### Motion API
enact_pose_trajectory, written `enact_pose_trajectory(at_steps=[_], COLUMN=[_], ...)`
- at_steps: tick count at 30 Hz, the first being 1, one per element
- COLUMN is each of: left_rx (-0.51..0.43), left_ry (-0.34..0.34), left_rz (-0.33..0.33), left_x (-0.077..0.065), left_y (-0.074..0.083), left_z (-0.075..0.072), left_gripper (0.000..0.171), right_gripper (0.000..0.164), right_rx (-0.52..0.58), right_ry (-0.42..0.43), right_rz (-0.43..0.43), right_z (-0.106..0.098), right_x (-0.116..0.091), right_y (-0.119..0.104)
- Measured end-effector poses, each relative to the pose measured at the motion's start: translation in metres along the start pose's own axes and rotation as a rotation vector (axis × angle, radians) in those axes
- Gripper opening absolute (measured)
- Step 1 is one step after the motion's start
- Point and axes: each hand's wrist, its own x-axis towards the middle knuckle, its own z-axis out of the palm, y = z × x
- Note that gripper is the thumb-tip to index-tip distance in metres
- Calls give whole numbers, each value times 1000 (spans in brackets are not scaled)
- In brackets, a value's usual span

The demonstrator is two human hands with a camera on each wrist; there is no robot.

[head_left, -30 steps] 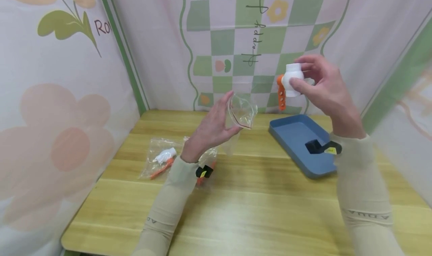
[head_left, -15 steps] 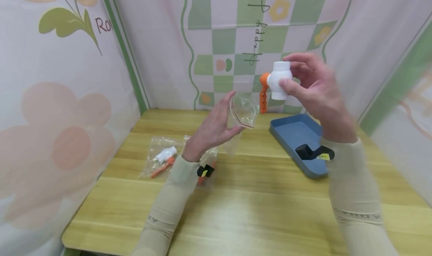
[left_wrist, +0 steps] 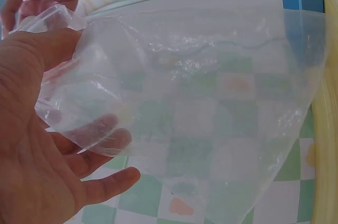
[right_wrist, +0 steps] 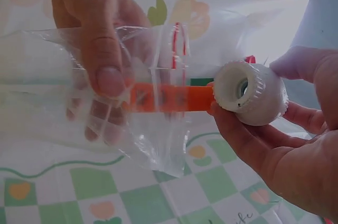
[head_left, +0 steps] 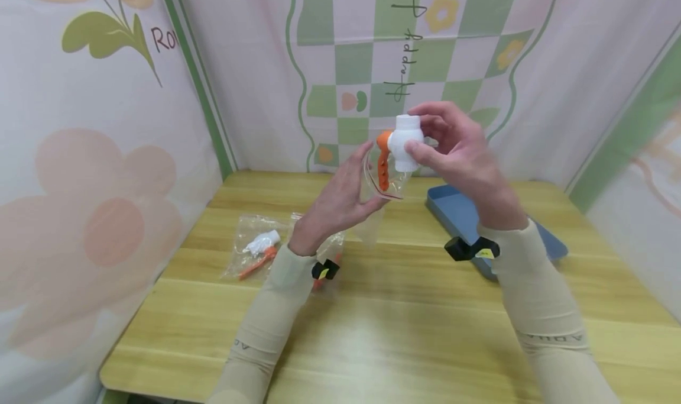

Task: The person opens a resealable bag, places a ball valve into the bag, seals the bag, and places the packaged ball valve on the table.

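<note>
My right hand (head_left: 460, 152) pinches the white body of a ball valve (head_left: 407, 145) between thumb and fingers. Its orange lever handle (head_left: 383, 170) hangs down on the left side. In the right wrist view the lever (right_wrist: 169, 98) reaches into the mouth of a clear zip bag (right_wrist: 158, 142), while the white body stays outside. My left hand (head_left: 340, 194) holds this bag by its mouth, thumb on one side and fingers on the other, keeping it spread. The rest of the bag (left_wrist: 211, 92) hangs flat in the left wrist view.
On the wooden table (head_left: 393, 333), a bagged white and orange valve (head_left: 260, 244) lies at the left. Another clear bag with an orange part (head_left: 319, 283) is partly hidden under my left forearm. A blue tray (head_left: 452, 209) stands right, partly behind my right arm. Patterned curtains (head_left: 255, 84) surround the table.
My right hand has moved left and slightly down with the ball valve, bringing its lever to the bag's mouth. My left hand and the bag have stayed nearly still.
</note>
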Motion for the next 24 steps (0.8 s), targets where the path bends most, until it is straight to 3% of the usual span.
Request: enact_pose_trajectory(at_steps=[15, 24], left_rx=[-143, -145], left_ry=[60, 68], left_rz=[42, 15], left_x=[1, 0], left_y=[-1, -2], left_z=[0, 0], left_gripper=[84, 81], right_gripper=[40, 39], right_rx=[-42, -59], right_ry=[-30, -41], right_rz=[32, 22], right_z=[16, 15], right_x=[-3, -5], right_y=[4, 8])
